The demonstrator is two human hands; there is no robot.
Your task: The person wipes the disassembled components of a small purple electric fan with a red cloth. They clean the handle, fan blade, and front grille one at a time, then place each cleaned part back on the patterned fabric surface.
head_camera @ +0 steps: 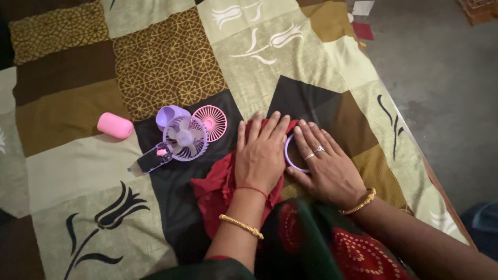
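Pink, the small rounded case (115, 125) lies at the left of the patchwork bedspread (78, 166). Just right of it rests a lilac handheld fan (182, 139) with a loose pink grille (210, 122) touching it. The left hand (261, 155) presses flat on a red cloth (218, 189), fingers slightly spread. The right hand (327, 168), fingers spread, holds down a lilac ring (288, 155) just beside the cloth.

Can't see most of the red cloth (220, 192) under the flat left hand (261, 155), nor half the lilac ring (288, 155) tucked beneath the right hand (327, 168), plus both forearms chopped off by the bottom edge and some blurry red-and-white scraps (362, 21) up top.
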